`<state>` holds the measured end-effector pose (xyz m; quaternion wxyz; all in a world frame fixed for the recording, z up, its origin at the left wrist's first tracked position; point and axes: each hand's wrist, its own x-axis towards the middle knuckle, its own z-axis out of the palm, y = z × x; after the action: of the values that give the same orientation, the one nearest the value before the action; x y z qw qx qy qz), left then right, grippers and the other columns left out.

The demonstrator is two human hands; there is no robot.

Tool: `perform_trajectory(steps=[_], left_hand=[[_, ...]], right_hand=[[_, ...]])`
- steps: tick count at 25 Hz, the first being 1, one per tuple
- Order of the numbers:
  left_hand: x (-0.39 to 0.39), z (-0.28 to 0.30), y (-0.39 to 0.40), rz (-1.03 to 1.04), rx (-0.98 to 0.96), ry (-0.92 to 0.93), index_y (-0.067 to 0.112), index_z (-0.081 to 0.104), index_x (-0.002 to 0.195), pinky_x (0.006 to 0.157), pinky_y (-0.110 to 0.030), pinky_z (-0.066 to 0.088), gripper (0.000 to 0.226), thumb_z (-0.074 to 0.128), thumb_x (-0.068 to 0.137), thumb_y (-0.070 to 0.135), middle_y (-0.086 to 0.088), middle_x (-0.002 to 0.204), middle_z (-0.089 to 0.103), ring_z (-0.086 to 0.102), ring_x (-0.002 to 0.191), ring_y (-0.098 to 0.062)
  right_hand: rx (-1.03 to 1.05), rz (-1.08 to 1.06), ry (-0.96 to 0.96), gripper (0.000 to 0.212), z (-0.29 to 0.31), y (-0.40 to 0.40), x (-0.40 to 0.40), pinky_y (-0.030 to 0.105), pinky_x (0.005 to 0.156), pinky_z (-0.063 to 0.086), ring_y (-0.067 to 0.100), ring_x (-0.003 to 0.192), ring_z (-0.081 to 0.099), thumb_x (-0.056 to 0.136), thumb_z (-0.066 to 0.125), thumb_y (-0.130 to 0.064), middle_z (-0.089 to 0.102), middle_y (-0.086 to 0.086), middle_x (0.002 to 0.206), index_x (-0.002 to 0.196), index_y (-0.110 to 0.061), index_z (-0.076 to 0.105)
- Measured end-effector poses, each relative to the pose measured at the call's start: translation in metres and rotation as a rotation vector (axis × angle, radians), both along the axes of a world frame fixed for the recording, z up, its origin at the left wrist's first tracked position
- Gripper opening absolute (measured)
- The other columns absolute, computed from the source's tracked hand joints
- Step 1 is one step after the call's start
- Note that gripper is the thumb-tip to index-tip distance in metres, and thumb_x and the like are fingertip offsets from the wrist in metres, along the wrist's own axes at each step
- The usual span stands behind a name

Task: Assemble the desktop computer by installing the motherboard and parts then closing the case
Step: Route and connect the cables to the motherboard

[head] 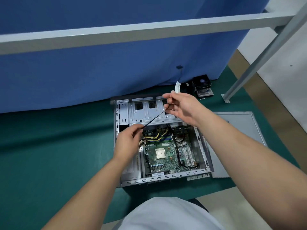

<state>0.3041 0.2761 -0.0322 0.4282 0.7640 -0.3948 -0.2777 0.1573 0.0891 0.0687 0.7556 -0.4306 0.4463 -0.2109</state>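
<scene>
Two hands stretch a black cable (153, 119) above the open computer case (205, 147) on the green mat: left hand (128, 141) pinches its near end, right hand (180, 105) pinches its far end. Motherboard (163, 157) lies inside; side panel (239, 130) rests right.

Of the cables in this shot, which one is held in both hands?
The thin black cable, stretched taut from the left hand to the right hand above the case. The yellow and black bundle lies untouched on the motherboard.
</scene>
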Motion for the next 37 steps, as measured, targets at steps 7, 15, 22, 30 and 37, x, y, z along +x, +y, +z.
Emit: perform_trajectory(steps=[7,15,22,30,37], left_hand=[[0.001,-0.002,-0.01,-0.005,0.099,-0.162,0.035,0.073,0.113,0.067,-0.025,0.053,0.026,0.061,0.1,0.016,0.017,0.091,0.072,0.064,0.077,0.0],[0.004,0.003,-0.013,0.059,0.19,-0.286,0.034,0.072,0.112,0.06,-0.029,0.041,0.02,0.058,0.102,0.024,0.008,0.086,0.071,0.062,0.075,-0.02],[0.032,0.01,-0.015,0.138,0.247,-0.258,0.032,0.071,0.112,0.06,-0.032,0.043,0.022,0.055,0.101,0.022,-0.002,0.078,0.068,0.062,0.072,-0.029],[0.057,0.027,-0.036,0.253,0.279,-0.266,0.029,0.067,0.117,0.074,-0.041,0.054,0.025,0.051,0.099,0.021,-0.006,0.097,0.072,0.061,0.101,-0.034],[0.006,0.034,-0.044,0.136,0.027,-0.213,0.019,0.064,0.122,0.097,-0.038,0.045,0.022,0.059,0.1,0.018,-0.004,0.12,0.06,0.053,0.116,-0.026]], right_hand=[[0.035,-0.268,-0.04,0.01,-0.006,-0.006,-0.034,0.041,0.083,0.06,0.024,0.075,0.067,0.107,0.052,-0.019,0.058,0.005,0.068,0.103,-0.011,0.056],[-0.274,-0.224,0.181,0.031,-0.008,-0.01,-0.04,0.036,0.068,0.06,0.023,0.075,0.069,0.108,0.045,-0.04,0.068,0.005,0.067,0.09,-0.016,0.053],[-0.31,-0.233,0.277,0.011,-0.01,-0.016,-0.049,0.023,0.066,0.049,0.013,0.082,0.065,0.104,0.055,-0.019,0.078,-0.001,0.093,0.099,-0.018,0.065],[-0.148,-0.248,0.075,0.016,-0.007,-0.013,-0.056,0.023,0.075,0.06,0.024,0.094,0.076,0.093,0.068,0.005,0.076,0.02,0.102,0.108,-0.001,0.067],[0.062,-0.207,0.088,0.012,-0.01,-0.007,-0.049,0.02,0.06,0.057,0.018,0.081,0.076,0.092,0.072,-0.007,0.078,0.016,0.091,0.102,-0.002,0.068]])
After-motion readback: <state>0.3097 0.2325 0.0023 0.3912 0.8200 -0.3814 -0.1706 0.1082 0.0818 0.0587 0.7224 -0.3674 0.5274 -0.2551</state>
